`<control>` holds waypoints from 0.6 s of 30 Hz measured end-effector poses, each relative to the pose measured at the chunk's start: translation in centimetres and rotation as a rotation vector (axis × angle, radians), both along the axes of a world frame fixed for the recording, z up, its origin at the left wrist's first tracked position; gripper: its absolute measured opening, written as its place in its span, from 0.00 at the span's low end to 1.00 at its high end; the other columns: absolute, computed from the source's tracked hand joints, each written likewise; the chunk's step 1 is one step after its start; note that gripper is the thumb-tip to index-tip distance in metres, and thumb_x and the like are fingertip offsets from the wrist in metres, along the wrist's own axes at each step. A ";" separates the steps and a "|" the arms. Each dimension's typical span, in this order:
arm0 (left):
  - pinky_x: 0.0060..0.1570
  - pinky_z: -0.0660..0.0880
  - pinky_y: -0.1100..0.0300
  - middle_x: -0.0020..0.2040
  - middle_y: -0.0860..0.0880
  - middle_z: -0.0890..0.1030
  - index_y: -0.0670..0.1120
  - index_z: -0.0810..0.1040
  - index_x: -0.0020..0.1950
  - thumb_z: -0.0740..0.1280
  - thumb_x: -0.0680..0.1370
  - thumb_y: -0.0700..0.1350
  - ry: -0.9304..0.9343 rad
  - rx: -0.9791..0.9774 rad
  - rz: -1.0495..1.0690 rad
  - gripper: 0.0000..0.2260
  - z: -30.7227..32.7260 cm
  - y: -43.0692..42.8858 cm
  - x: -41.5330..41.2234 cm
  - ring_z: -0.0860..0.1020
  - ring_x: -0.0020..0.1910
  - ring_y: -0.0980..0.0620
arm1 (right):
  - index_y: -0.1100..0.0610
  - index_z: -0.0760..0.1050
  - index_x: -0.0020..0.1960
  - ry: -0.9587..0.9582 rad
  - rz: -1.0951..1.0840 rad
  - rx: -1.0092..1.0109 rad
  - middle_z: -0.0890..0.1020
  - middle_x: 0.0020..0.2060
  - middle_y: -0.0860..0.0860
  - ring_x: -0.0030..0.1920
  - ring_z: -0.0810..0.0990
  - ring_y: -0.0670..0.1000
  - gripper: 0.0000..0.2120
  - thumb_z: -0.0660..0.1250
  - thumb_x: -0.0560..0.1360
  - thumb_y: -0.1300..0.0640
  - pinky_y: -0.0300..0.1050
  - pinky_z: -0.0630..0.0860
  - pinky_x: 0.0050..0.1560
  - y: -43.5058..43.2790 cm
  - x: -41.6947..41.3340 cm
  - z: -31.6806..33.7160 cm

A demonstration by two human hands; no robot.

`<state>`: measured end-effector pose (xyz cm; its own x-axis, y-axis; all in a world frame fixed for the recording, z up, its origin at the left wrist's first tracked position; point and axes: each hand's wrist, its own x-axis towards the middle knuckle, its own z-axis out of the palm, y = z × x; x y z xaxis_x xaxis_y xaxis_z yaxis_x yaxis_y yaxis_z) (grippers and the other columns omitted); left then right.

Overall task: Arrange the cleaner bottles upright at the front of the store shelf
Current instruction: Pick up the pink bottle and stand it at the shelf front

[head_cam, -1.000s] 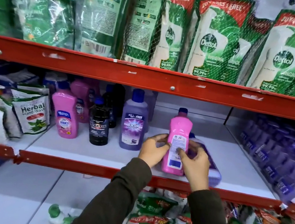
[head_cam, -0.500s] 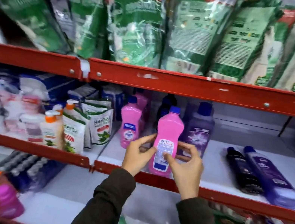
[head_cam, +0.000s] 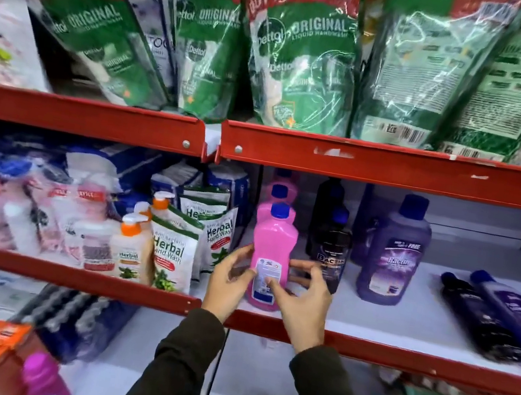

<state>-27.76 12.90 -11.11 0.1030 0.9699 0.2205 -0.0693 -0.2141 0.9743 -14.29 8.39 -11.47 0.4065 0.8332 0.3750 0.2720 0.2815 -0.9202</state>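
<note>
A pink cleaner bottle [head_cam: 273,245] with a blue cap stands upright at the front of the white shelf [head_cam: 403,327], its back label facing me. My left hand [head_cam: 228,282] cups its left side and my right hand [head_cam: 305,297] holds its right side, thumb on the label. More pink bottles [head_cam: 278,195] stand directly behind it. A black bottle [head_cam: 329,254] and a purple bottle [head_cam: 393,255] stand upright to the right. Further right, a black bottle [head_cam: 478,317] and a purple bottle [head_cam: 517,321] lie on their sides.
Herbal hand-wash pouches [head_cam: 173,251] and pump bottles [head_cam: 130,244] crowd the section to the left. A red shelf lip [head_cam: 397,359] runs along the front. Green refill pouches [head_cam: 296,64] fill the shelf above. Bare white shelf shows between the upright purple bottle and the lying bottles.
Both hands have carried the pink bottle leftward along the shelf and set it in front of the other pink bottles. My view has swung left with it.
</note>
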 end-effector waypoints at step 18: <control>0.42 0.81 0.59 0.57 0.41 0.77 0.52 0.68 0.68 0.58 0.82 0.46 0.140 -0.026 -0.074 0.14 -1.2 0.2 -0.9 0.81 0.49 0.49 | 0.47 0.67 0.65 0.041 0.292 -0.058 0.77 0.60 0.41 0.62 0.76 0.38 0.22 0.71 0.76 0.59 0.27 0.75 0.54 -0.4 -1.1 -0.5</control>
